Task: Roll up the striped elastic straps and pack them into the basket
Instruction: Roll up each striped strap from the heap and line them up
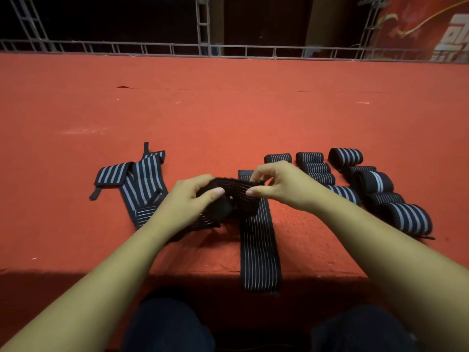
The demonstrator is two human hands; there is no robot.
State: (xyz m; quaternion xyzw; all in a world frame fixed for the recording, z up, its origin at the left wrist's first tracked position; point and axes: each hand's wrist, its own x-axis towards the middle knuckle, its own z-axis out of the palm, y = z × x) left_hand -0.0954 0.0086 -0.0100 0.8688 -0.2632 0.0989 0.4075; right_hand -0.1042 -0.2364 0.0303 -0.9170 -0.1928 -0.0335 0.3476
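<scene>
Held strap: a dark, part-rolled bundle with thin pale stripes, lifted just above the table's near middle, between the two hands.
Left grip: fingers curled over the bundle's left end, thumb pressed on its near side and pointing right.
Right grip: pinching the bundle's top right edge, thumb pointing left and forefinger bent above it; the other fingers arch loosely.
Arms: both forearms bare, coming in from the lower corners and meeting at the bundle.
Flat strap: lies straight beneath the hands, its near end hanging over the table's front edge; whether it joins the bundle cannot be told.
Unrolled straps: a crossed heap left of the left hand, broader pale stripes.
Rolled straps: many finished rolls in rows right of the right hand.
Table: covered in red cloth.
Beyond: a metal truss rail along the far edge.
Below: knees in dark cloth.
</scene>
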